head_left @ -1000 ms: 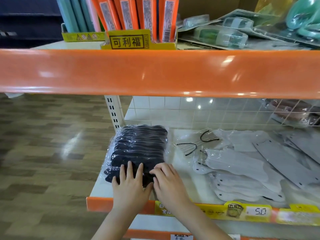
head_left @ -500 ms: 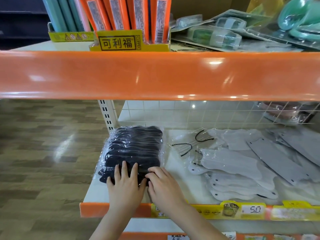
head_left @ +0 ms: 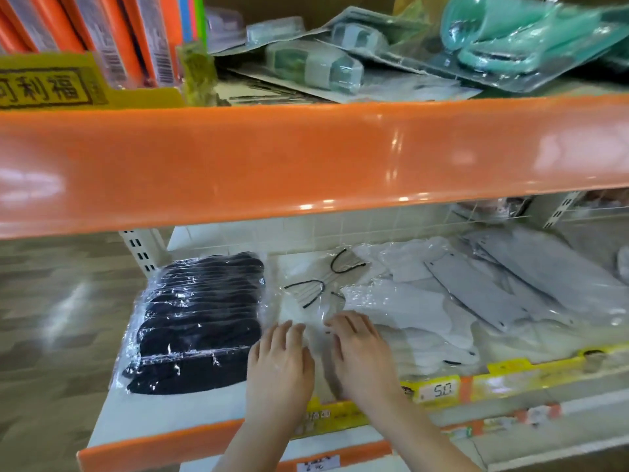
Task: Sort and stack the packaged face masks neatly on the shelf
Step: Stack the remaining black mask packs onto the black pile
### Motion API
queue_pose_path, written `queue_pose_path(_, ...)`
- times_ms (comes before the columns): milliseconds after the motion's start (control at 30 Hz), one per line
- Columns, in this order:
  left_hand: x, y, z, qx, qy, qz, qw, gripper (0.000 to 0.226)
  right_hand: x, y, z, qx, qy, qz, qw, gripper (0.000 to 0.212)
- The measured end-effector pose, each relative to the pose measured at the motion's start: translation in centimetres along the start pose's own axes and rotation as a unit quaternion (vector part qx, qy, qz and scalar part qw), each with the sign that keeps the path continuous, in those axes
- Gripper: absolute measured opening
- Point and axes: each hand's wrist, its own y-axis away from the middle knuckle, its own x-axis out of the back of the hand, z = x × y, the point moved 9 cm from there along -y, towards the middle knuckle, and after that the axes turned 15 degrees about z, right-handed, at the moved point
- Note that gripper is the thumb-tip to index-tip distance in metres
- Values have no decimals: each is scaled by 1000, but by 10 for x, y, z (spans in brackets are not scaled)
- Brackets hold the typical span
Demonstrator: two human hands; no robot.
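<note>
A stack of black face masks (head_left: 197,321) in clear plastic lies at the left end of the white lower shelf (head_left: 163,417). To its right, white packaged masks (head_left: 405,308) with black ear loops lie loosely spread, and grey packaged masks (head_left: 483,287) fan out further right. My left hand (head_left: 279,366) lies flat with straight fingers on a clear white-mask packet beside the black stack. My right hand (head_left: 360,356) rests palm down next to it on the same loose white packets. Neither hand grips anything.
The orange front lip of the upper shelf (head_left: 306,158) hangs low over the masks. Above it stand orange boxed goods (head_left: 102,39) and teal blister packs (head_left: 510,39). A yellow price strip (head_left: 439,390) reading 5.0 runs along the lower shelf edge. Wood-pattern floor (head_left: 51,318) lies left.
Both hands have left the black stack and moved right onto the loose white mask packets. The camera has moved closer and to the right.
</note>
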Motion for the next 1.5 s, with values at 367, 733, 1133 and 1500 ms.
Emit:
queue_pose_path(367,-66,-18,92,-95,30,-58,993,44,40,0,144,-83,37,-45,995,51)
queue_pose_path(733,-103,-15,103,-66,4,-135,989,55,49,7,186,-94,-20,-55,994,46)
queue_pose_path(1133,-75,-14,95,31,112,14,993,21,53,5,220,-238,-171,-65,954,15)
queue_pose_path(1500,-52,-31,69,276,267,48,922,21,76,-10,252,-274,-183,48,943,15)
